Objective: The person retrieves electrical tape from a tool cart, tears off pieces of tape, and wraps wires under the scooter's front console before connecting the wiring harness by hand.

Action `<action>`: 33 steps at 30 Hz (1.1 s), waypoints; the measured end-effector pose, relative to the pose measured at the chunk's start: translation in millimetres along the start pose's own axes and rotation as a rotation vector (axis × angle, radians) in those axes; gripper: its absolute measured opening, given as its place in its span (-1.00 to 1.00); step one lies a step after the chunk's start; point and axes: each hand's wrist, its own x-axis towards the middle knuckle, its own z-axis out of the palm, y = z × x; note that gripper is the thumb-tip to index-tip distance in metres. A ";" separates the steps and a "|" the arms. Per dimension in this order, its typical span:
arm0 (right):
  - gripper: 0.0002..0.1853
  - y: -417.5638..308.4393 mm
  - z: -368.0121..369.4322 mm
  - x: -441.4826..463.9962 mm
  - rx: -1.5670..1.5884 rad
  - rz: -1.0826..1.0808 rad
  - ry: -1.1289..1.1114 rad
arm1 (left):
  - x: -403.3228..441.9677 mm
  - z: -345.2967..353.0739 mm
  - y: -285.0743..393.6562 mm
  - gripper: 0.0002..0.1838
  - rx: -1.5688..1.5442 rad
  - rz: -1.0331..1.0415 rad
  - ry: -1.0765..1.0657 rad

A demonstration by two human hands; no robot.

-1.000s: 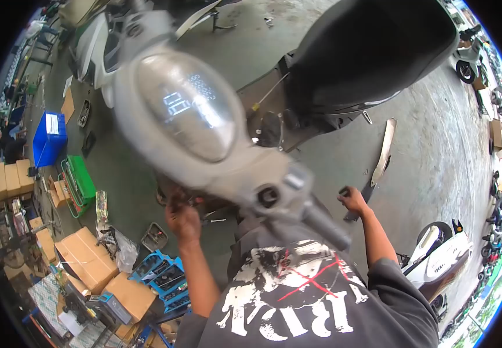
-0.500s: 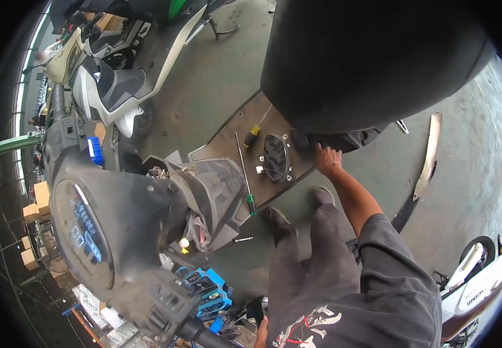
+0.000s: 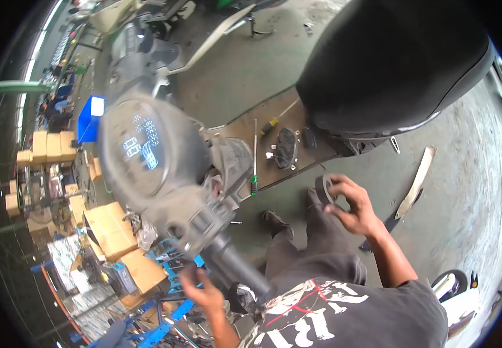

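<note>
My right hand (image 3: 355,203) is raised beside the scooter's floorboard (image 3: 323,153), fingers curled around a dark ring that looks like a roll of black tape (image 3: 327,187). Blurred by motion, my left hand (image 3: 203,291) is spread near the handlebar grip (image 3: 239,265), apart from it. On the floorboard lie a dark oval cover (image 3: 286,149), a small black piece (image 3: 309,138) and some small white clips. A green-handled screwdriver (image 3: 254,183) and a yellow-and-black screwdriver (image 3: 269,126) rest beside them. The scooter's lit display (image 3: 141,139) faces up at the left.
The black seat (image 3: 396,64) overhangs the floorboard's right end. Cardboard boxes (image 3: 110,229) and a blue metal frame (image 3: 164,330) are at the lower left. A long curved strip (image 3: 416,182) lies on the floor at right; another scooter (image 3: 460,304) stands behind it.
My right hand has come away from the floorboard near the seat, now holding the tape roll. My left hand has risen into fuller view near the handlebar. The camera view has shifted.
</note>
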 end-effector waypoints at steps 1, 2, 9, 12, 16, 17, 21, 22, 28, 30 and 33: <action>-0.62 -31.7 -4.0 -2.2 0.035 -0.089 -0.038 | 15.3 -17.5 28.5 -0.68 -0.036 0.007 0.172; -0.62 -58.5 -5.2 -4.2 0.043 -0.113 -0.066 | 22.5 -26.3 58.5 -0.70 -0.131 0.140 0.196; -0.53 -169.1 11.4 0.2 0.006 -0.499 -0.408 | 30.2 -39.8 169.0 -0.55 -0.381 0.654 -0.088; -0.53 -186.2 23.5 -9.8 -0.035 -0.516 -0.475 | 33.6 -50.6 154.0 -0.62 -0.459 0.702 -0.136; -0.52 -198.3 44.7 -16.5 -0.155 -0.543 -0.510 | 35.7 -68.7 128.4 -0.75 -0.441 0.741 -0.277; -0.52 -201.3 50.9 -16.6 -0.187 -0.552 -0.529 | 34.9 -71.2 118.6 -0.78 -0.451 0.727 -0.295; -0.52 -222.2 89.7 -9.8 -0.210 -0.593 -0.607 | 33.7 -91.1 81.5 -0.84 -0.509 0.657 -0.308; -0.52 -226.0 101.2 -7.9 -0.214 -0.594 -0.622 | 34.1 -97.0 71.4 -0.85 -0.505 0.641 -0.299; -0.57 -246.8 171.5 -1.9 -0.246 -0.563 -0.748 | 35.9 -123.9 0.6 -0.82 -0.549 0.551 -0.244; -0.60 -252.2 195.9 -5.1 -0.143 -0.415 -0.801 | 40.2 -132.5 -18.0 -0.73 -0.611 0.475 -0.250; -0.65 -261.0 228.3 -8.3 -0.098 -0.339 -0.859 | 45.0 -131.1 -61.2 -0.72 -0.955 0.384 -0.361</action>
